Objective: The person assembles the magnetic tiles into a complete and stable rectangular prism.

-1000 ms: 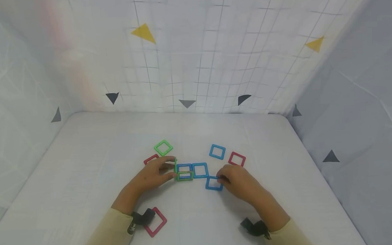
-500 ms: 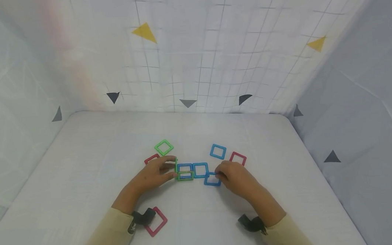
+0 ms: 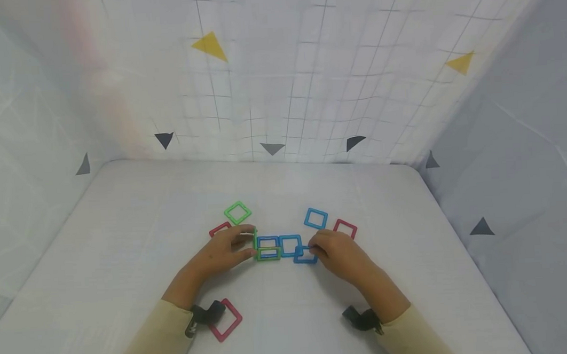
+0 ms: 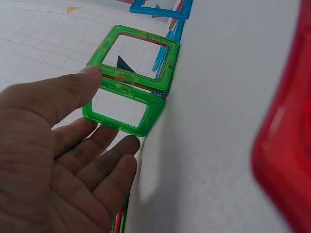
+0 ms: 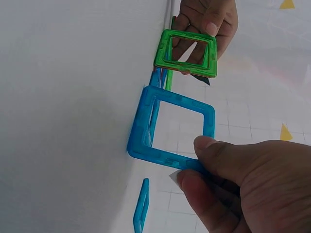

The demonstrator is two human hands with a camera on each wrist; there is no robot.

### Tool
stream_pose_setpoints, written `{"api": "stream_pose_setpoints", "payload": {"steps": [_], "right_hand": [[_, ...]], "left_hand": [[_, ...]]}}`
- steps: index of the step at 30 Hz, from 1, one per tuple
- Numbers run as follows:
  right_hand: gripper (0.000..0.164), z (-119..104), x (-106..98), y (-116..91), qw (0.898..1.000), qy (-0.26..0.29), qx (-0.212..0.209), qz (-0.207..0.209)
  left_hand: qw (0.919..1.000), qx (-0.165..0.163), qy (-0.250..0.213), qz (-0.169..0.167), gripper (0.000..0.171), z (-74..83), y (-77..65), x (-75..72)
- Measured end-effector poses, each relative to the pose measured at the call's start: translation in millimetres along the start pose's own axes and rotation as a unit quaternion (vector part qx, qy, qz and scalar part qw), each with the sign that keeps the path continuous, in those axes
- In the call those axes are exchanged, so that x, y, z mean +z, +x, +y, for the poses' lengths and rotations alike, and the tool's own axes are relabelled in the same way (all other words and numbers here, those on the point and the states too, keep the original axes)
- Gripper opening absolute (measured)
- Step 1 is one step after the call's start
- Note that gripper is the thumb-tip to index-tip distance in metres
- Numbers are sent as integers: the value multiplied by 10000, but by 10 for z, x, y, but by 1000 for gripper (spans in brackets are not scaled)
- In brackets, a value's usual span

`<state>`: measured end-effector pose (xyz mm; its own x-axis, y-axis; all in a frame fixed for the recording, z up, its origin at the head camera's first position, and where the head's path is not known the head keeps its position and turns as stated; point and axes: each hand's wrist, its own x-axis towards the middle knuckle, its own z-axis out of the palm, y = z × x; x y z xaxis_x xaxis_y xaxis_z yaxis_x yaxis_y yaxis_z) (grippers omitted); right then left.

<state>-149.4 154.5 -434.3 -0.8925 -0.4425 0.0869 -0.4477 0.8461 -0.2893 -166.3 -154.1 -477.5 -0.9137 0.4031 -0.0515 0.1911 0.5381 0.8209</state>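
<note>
My left hand (image 3: 222, 251) holds an upright green magnetic tile (image 4: 116, 107), thumb at its near corner and fingertips reaching behind it. Joined to it at a corner, a second green tile (image 3: 269, 253) stands on the near side of a blue tile (image 3: 267, 239) lying flat. To the right another flat blue tile (image 3: 291, 245) adjoins that one. My right hand (image 3: 340, 254) pinches a blue square tile (image 5: 171, 127) by one corner between thumb and forefinger. That tile is raised at the near right corner of the flat blue one; whether they touch I cannot tell.
Loose around the build lie a green tile (image 3: 238, 213), a partly hidden red tile (image 3: 220, 229), a blue tile (image 3: 316, 218) and a red tile (image 3: 345, 228). Another red tile (image 3: 226, 320) lies under my left wrist camera. A patterned cloth wall (image 3: 269, 92) rises behind.
My right hand has moved the blue tile slightly away from me and left, so it now overlaps the flat blue tile's corner in the head view. The left hand stays put.
</note>
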Motion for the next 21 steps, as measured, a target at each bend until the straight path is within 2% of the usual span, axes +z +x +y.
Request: {"api": "stream_pose_setpoints", "payload": {"steps": [9, 15, 21], "right_hand": [[19, -20, 22, 12, 9997, -15, -115, 218], [21, -43, 39, 31, 9998, -57, -64, 200], [20, -57, 66, 50, 9993, -145, -209, 289]], "left_hand": [[10000, -18, -31, -25, 60, 3, 5, 3], [10000, -16, -36, -32, 60, 8, 0, -2], [10000, -12, 16, -11, 59, 11, -1, -2]]}}
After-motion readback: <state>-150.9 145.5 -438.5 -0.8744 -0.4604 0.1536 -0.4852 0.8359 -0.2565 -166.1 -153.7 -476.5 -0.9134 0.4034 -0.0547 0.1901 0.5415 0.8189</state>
